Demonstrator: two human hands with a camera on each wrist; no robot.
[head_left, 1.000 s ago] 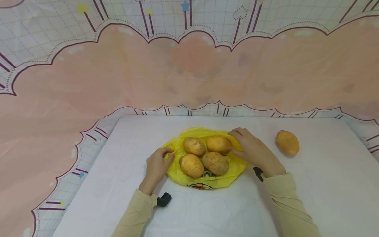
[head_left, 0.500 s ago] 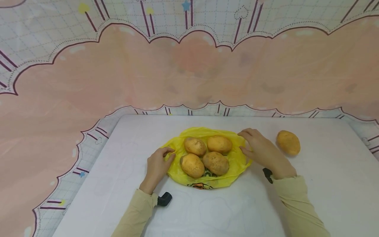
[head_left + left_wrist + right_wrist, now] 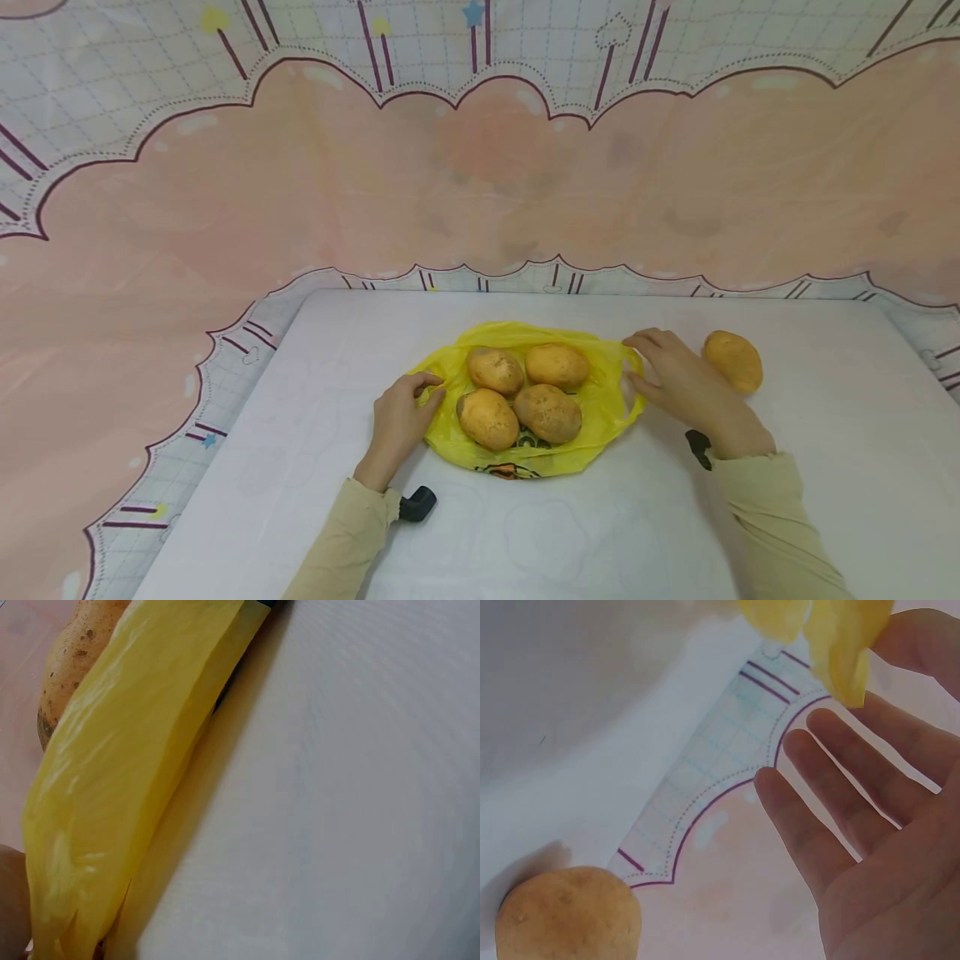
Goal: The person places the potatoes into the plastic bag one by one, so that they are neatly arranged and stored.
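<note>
A yellow plastic bag [image 3: 457, 437] lies spread open in mid-table, with several potatoes [image 3: 487, 419] in it. At its left edge my left hand [image 3: 396, 421] pinches the plastic between thumb and fingers; the left wrist view shows the bag's side [image 3: 142, 765] drawn down toward that grip. My right hand [image 3: 690, 392] is at the bag's right edge, its thumb and fingertips beside the handle loop. In the right wrist view the fingers [image 3: 855, 787] are extended and apart, near the loose end of the bag. A single potato [image 3: 732, 362] lies on the table beyond this hand.
The white table [image 3: 525, 533] extends around the bag. A patterned peach-coloured cloth [image 3: 465, 192] hangs behind and to the left of it. Black devices [image 3: 417, 504] are strapped at both wrists, below the beige sleeves.
My right hand has drawn back rightward from the upper right potato in the bag to the bag's edge. The handle side has shifted slightly right. My left hand keeps its place.
</note>
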